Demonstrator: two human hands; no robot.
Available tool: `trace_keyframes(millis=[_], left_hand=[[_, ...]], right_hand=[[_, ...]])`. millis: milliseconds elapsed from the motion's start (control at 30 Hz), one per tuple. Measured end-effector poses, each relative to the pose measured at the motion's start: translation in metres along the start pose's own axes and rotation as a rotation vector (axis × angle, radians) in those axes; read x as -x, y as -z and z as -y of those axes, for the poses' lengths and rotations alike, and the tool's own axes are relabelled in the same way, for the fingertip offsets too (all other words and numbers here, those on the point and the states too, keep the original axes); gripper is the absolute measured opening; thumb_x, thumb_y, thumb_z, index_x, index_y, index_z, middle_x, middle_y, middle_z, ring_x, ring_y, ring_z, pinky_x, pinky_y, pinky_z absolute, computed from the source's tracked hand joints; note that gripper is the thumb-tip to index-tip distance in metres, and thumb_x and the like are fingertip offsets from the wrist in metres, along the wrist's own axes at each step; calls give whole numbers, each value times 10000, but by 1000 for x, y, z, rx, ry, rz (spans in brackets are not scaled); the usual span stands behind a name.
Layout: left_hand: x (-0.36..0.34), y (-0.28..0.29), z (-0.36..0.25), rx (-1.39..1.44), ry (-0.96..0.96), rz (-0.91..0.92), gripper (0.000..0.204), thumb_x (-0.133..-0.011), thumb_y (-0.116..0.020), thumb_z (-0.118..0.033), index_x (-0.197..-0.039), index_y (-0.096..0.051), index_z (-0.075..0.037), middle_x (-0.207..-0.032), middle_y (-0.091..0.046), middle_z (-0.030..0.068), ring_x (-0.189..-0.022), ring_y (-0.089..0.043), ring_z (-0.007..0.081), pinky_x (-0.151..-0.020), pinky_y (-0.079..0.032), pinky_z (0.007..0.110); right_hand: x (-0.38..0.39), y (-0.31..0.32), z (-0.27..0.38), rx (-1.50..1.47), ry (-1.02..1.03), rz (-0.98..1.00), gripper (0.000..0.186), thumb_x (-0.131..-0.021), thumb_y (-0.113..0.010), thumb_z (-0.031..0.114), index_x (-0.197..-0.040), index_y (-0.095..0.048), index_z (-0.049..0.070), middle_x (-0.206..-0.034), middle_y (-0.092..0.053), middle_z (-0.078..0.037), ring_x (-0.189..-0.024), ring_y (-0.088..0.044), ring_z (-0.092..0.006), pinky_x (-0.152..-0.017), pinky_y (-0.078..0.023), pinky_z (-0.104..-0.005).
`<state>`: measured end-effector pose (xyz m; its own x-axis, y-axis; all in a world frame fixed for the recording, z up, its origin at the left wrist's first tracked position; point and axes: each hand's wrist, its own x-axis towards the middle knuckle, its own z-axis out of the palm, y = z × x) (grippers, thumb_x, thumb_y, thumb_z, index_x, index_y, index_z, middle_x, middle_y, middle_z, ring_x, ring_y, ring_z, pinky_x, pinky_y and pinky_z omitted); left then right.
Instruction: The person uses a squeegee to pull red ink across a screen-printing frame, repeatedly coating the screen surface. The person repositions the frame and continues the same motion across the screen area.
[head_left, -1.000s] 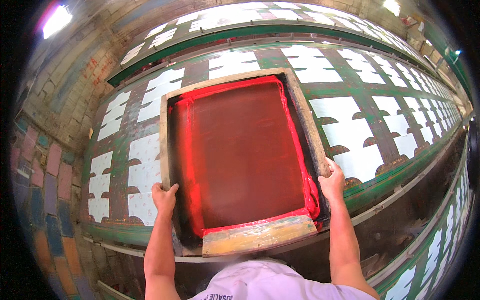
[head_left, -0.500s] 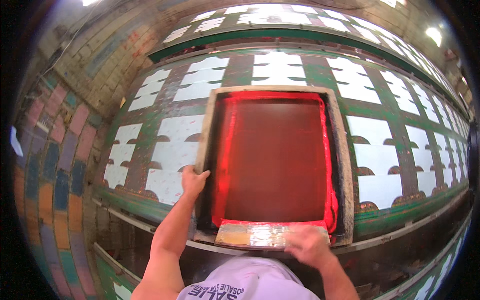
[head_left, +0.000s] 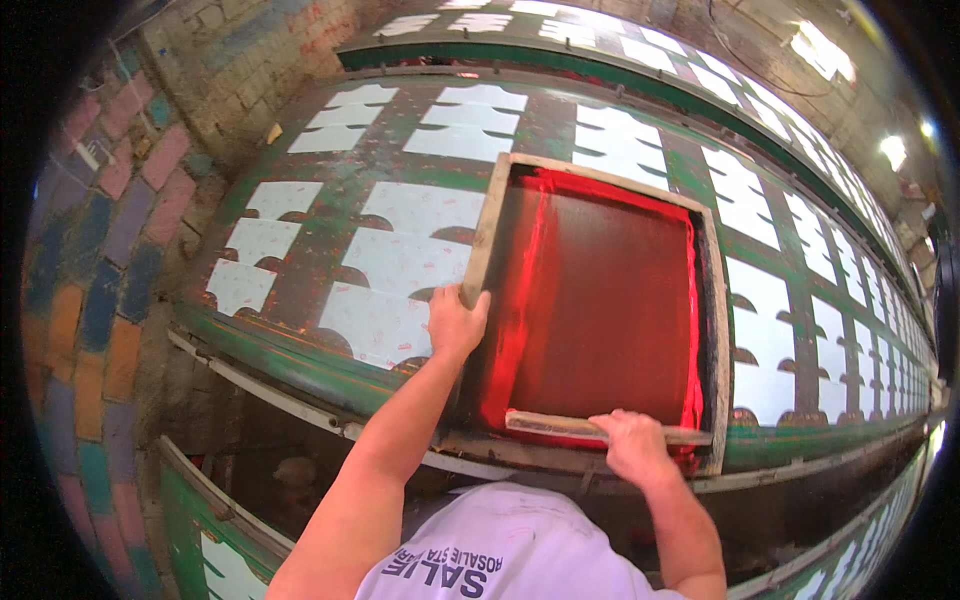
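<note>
A screen-printing frame point(head_left: 712, 260) with pale wooden sides and a dark red mesh lies on the long printing table, streaked with bright red ink along its edges. My left hand point(head_left: 458, 320) is closed on the frame's left side. My right hand point(head_left: 637, 450) grips a wooden squeegee point(head_left: 545, 422) lying across the near end of the mesh. White cut fabric pieces point(head_left: 400, 250), some with small pink prints, lie in rows on the green table around the frame.
A parallel table point(head_left: 394, 58) with more pieces runs behind, and another point(head_left: 217, 530) lies at the near side beyond a dark gap. A painted block wall point(head_left: 105, 280) stands at the left, with a metal rail point(head_left: 250, 383) along the table's front edge. Lights point(head_left: 823, 50) hang at upper right.
My right hand has left the frame's right side for the squeegee, whose bar now stands more upright. My left hand still holds the frame, which appears further right as the view has shifted.
</note>
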<state>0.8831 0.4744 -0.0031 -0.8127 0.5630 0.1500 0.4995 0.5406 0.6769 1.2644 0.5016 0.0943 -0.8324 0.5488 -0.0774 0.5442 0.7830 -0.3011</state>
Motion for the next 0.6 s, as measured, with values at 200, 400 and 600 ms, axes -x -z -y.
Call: trace_keyframes(millis=[200,400,600], left_hand=[[-4,-10,12,100,-101,-27,516,-1043,-767,-418,-1318,-710,15,-1234,-694,263,-1220,-637,479,-1058,-523,576],[-5,-12,17,120,-163,-41,514,-1041,-759,-400,-1330,-704,21,-1239,-683,260,-1212,-635,481,-1056,-519,582],[-4,-11,16,97,-156,-32,538,-1024,-772,-379,-1357,-695,36,-1250,-672,270,-1208,-636,481,-1038,-529,582]], right_hand=[[23,-4,18,-15,-54,38,451,-840,-704,-4,-1251,-831,132,-1089,-796,-132,-1047,-777,-371,-929,-624,-512],[29,-32,34,43,38,-206,500,-777,-721,-18,-1249,-820,114,-1122,-793,-114,-1064,-768,-356,-952,-610,-506],[-13,-46,4,131,66,-263,502,-793,-694,-18,-1260,-818,118,-1186,-777,-118,-1095,-755,-352,-971,-596,-510]])
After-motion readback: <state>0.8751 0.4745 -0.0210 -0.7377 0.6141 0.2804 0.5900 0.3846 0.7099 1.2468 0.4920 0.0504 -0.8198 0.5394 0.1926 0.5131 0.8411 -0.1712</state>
